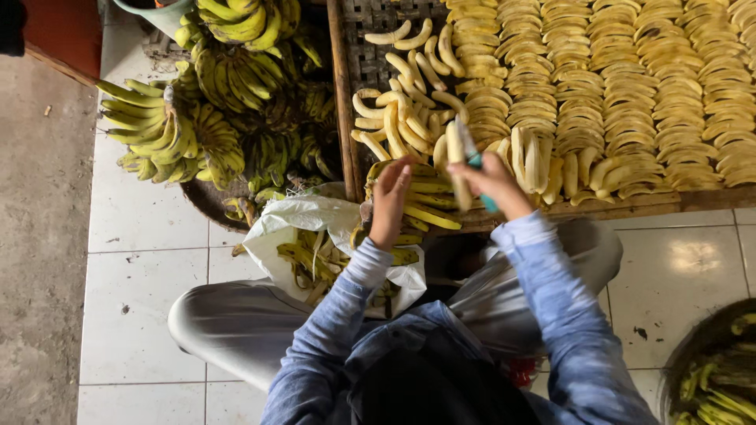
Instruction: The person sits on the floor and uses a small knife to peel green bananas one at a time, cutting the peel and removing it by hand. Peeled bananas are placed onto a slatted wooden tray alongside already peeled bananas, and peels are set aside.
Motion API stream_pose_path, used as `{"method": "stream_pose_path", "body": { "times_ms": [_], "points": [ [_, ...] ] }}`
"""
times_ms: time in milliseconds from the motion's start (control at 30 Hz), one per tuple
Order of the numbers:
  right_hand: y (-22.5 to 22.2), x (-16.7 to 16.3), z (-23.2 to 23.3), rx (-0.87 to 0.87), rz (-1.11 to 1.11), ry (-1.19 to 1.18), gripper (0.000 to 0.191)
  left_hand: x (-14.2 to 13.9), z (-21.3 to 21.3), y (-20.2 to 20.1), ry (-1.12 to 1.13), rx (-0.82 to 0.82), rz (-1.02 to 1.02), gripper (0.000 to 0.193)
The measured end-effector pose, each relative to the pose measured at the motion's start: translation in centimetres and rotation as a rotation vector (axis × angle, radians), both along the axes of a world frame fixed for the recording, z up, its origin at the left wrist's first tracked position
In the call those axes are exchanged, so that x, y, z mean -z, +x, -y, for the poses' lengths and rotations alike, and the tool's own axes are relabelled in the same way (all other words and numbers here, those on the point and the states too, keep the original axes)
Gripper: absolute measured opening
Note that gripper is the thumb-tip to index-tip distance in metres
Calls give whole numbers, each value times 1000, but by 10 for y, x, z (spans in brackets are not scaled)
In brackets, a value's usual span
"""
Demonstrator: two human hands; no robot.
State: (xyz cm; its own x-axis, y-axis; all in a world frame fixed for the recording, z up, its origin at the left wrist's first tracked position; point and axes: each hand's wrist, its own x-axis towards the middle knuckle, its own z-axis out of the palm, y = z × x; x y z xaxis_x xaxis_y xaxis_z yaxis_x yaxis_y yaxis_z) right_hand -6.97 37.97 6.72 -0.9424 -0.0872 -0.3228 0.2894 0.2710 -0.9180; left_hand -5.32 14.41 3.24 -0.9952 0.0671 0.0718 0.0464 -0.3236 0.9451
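Right hand: my right hand (494, 182) is closed around a peeled banana (456, 161) and a teal-handled knife (477, 167); the banana stands nearly upright out of the fist, the blade rising beside it.
Left hand: my left hand (390, 201) lies just left of the right, fingers curled down onto a bunch (421, 206) of unpeeled bananas; whether it grips the bunch or only rests on it, I cannot tell.
Banana: pale and peeled, in my right fist, above the near edge of the tray (350, 86), just right of my left hand's fingertips.
Bunch: yellow, skins on, under my left hand, between my knees and the tray's near edge.
Tray: a woven tray with a wooden frame, in front of me; a loose heap of peeled bananas (405, 102) lies at its left end, right behind my hands.
Rows: neat overlapping rows of peeled bananas (630, 86) fill the tray's right part, well apart from my left hand.
Bag: a white bag (303, 216) holding peels (311, 260) sits open on the floor, touching my left forearm's side.
Basket: a round basket (206, 198) piled with unpeeled green-yellow bunches (169, 134) stands left of the tray.
Floor: white tiles (142, 260) under me; a second basket of peels (720, 386) at the lower right.
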Motion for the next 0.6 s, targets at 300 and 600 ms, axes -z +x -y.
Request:
{"method": "stream_pose_path", "body": {
  "times_ms": [300,600],
  "points": [
    [-60,36,-131,49,-168,1035,57,22,65,8,-1041,-205,-55,71],
    [-45,40,-96,288,-419,1077,57,56,77,44,-1316,-104,87,69]
  ]
}}
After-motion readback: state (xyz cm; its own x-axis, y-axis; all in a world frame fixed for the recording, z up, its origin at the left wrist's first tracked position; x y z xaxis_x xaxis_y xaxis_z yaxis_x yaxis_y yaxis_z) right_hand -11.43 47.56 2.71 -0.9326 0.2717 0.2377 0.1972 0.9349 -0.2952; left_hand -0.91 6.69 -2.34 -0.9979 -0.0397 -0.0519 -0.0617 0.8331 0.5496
